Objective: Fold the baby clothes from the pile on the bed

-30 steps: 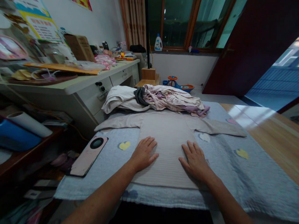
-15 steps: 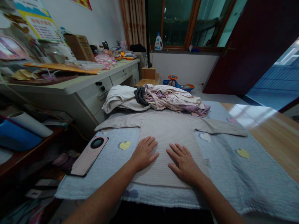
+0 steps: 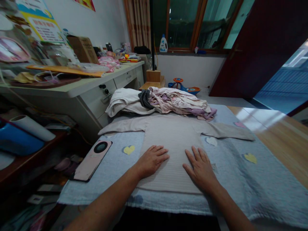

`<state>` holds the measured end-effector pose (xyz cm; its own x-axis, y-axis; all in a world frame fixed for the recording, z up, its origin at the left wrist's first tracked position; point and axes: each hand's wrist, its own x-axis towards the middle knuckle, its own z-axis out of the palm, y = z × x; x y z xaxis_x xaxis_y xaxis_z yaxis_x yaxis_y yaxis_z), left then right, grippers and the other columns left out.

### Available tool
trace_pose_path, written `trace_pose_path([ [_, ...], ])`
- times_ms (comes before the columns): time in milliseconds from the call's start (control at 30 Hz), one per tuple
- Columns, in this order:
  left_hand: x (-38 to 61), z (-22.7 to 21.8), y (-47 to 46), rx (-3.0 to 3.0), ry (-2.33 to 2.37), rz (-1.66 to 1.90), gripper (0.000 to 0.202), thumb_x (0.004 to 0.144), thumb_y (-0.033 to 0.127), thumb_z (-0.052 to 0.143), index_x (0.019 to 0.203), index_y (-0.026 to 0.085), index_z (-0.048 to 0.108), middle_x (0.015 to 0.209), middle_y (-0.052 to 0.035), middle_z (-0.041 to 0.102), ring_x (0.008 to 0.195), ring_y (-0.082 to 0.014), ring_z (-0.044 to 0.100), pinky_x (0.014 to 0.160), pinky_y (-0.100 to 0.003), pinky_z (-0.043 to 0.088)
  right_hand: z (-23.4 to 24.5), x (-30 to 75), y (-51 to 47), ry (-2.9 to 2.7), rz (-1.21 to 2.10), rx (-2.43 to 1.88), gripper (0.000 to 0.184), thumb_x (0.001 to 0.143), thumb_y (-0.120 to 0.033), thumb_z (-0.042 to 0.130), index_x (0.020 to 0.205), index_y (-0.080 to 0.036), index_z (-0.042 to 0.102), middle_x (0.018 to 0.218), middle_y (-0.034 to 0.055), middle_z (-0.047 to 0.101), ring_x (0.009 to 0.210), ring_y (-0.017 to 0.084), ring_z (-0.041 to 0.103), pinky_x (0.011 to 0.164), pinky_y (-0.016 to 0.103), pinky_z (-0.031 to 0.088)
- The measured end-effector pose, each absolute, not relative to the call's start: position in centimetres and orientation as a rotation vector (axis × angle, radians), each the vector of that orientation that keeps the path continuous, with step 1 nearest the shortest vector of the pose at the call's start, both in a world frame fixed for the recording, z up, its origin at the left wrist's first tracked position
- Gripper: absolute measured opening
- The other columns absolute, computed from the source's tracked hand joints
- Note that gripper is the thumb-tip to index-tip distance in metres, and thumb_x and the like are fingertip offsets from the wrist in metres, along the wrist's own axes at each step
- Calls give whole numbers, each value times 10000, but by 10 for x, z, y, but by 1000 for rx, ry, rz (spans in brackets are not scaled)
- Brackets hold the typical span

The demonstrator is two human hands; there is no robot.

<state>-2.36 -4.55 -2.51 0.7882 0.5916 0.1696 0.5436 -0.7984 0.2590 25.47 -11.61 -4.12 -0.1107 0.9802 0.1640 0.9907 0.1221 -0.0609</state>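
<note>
A pale, finely striped long-sleeved shirt (image 3: 172, 134) lies spread flat, its sleeves stretched out to both sides and its hem towards me. On the left part of its body rests my left hand (image 3: 153, 160), palm down with the fingers extended. My right hand (image 3: 199, 166) lies flat near the shirt's right edge, fingers spread. Neither hand grips the fabric. Beneath the shirt is a light blue cloth (image 3: 231, 173) with heart shapes on it.
Behind the shirt's neckline sits a heap of clothes (image 3: 178, 99) beside a white garment (image 3: 125, 99). A pink phone (image 3: 92, 162) lies at the left edge. A cluttered desk (image 3: 84, 89) stands to the left, and a ride-on toy (image 3: 185, 88) is on the floor beyond.
My right hand has slid to the right across the shirt, towards its side edge. The left hand has shifted slightly right and turned inward. The shirt stays in place.
</note>
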Motion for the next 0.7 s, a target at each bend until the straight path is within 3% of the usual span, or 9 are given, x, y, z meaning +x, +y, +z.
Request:
trace_pose_path([
  [200,-24,-29,-42,2695,939,511,360,972,198,532,1313,274,621,1438,-42,582,1363,-222,489,1143,-462,386,-48,261,-119,-2135,-126,-1960,591,937,-514,521,1452,-222,532,1588,139,364,1499,403,179,1161,584,272],
  [533,-24,-29,-41,2650,1216,567,358,940,232,571,1294,223,625,1428,-80,580,1342,-252,501,1147,-472,394,-49,269,-123,-2167,-85,-1860,563,942,-470,534,1433,-195,542,1574,134,391,1497,373,207,1169,572,290],
  [700,-23,-29,-41,2630,1378,552,370,942,245,567,1308,210,611,1425,-91,575,1350,-275,477,1141,-485,391,-49,273,-125,-2168,-77,-1798,535,940,-461,535,1377,-156,580,1522,161,458,1464,369,291,1154,567,328],
])
